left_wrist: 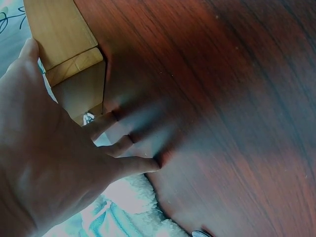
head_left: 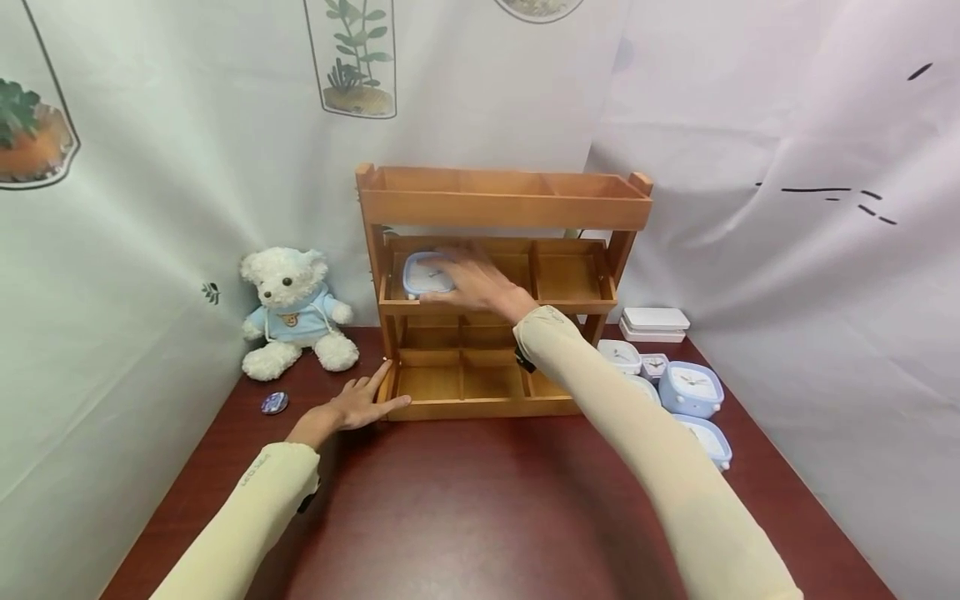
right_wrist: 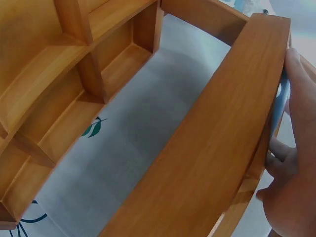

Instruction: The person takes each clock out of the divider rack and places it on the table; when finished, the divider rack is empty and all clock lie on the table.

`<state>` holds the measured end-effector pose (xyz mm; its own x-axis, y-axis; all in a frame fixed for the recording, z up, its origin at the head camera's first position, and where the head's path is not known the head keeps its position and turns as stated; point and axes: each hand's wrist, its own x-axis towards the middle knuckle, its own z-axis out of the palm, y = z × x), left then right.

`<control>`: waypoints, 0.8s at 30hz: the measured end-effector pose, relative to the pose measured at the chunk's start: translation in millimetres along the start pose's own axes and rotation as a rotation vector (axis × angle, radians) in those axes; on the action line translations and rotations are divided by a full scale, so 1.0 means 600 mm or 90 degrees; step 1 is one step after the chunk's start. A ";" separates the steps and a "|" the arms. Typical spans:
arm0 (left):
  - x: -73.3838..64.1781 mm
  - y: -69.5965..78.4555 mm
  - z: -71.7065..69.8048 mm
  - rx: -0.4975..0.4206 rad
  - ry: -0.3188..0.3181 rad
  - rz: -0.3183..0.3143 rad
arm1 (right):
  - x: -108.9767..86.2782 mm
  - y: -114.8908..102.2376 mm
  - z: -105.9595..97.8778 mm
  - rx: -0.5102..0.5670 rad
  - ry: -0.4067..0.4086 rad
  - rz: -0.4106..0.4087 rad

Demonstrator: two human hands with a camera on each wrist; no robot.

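A wooden three-tier shelf [head_left: 480, 408] stands on the table, its tiers divided into compartments. My right hand [head_left: 476, 279], blurred in the head view, holds a light-blue alarm clock [head_left: 420, 273] at the left compartment of the middle tier. Fingers reach over its face and the thumb lies by its lower edge. In the right wrist view, the tier's front board [right_wrist: 197, 143] hides most of the clock. My left hand [head_left: 356, 404] rests at the shelf's lower left corner, thumb on the wood and the other fingers spread, fingertips [left_wrist: 153, 165] down on the tabletop [left_wrist: 237, 148].
Several blue, white and purple clocks [head_left: 692, 390] stand right of the shelf, partly behind my right sleeve. White boxes [head_left: 654, 321] lie behind them. To the left sit a white teddy bear [head_left: 292, 312] in a blue hoodie and a small round tin [head_left: 274, 403].
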<state>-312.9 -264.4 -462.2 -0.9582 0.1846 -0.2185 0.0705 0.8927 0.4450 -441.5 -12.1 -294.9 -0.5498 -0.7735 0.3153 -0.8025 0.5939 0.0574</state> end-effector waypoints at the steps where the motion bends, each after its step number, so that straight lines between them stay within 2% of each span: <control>1: 0.000 0.000 0.000 0.002 -0.002 -0.003 | 0.002 -0.001 -0.003 0.001 -0.004 -0.002; 7: -0.002 0.000 0.000 -0.002 0.002 -0.002 | 0.007 -0.005 -0.010 0.055 0.001 -0.025; 12: 0.000 0.003 0.006 0.000 -0.004 0.007 | -0.004 -0.011 -0.024 0.103 -0.020 0.003; 19: 0.000 0.001 0.000 0.003 -0.001 0.014 | -0.021 -0.028 -0.055 0.092 0.005 -0.018; 24: -0.002 -0.002 0.000 -0.007 -0.006 0.005 | -0.047 -0.030 -0.065 0.092 -0.010 0.004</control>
<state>-312.0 -265.5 -462.3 -0.9550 0.1952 -0.2232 0.0748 0.8869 0.4558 -402.4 7.4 -267.8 -0.5578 -0.7739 0.2999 -0.8233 0.5618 -0.0818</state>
